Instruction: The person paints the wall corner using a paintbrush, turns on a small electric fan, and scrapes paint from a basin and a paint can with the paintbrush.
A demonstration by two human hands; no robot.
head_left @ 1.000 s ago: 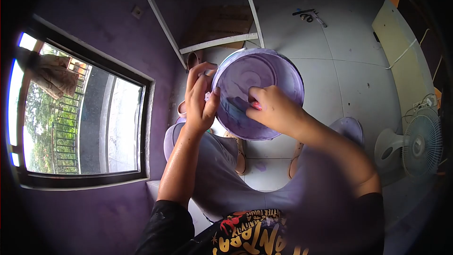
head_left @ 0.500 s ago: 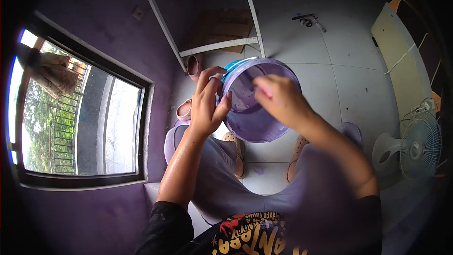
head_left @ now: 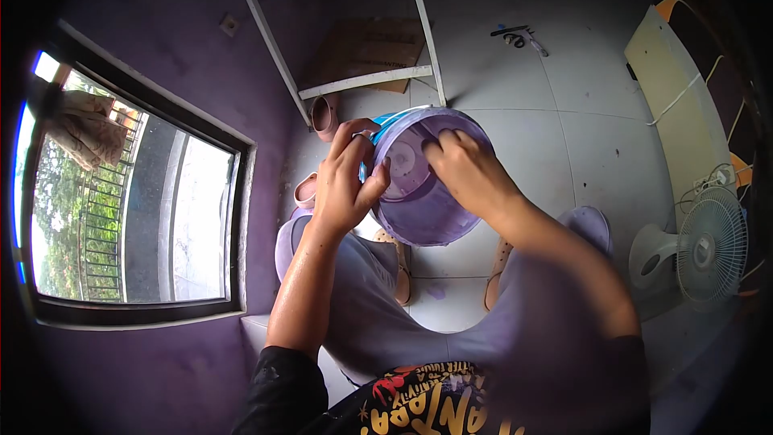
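A bucket, blue outside and smeared with purple paint inside, is tilted with its mouth towards me, between my knees. My left hand is closed on the bucket's left rim, thumb over the edge and fingers on the outer side. Reaching over the opening, my right hand has its fingers curled against the inner wall near the top. What those fingers hold, if anything, is hidden. Purple streaks and drips show on the inner wall and the bottom.
Sandals lie left of the bucket, near a white metal frame. Flat cardboard rests behind it. Scissors and other small tools are on the tiled floor. A white fan stands at right; a window is at left.
My right hand has moved slightly left and down along the inside of the bucket. The bucket's bottom shows more now. My left hand keeps its hold on the rim.
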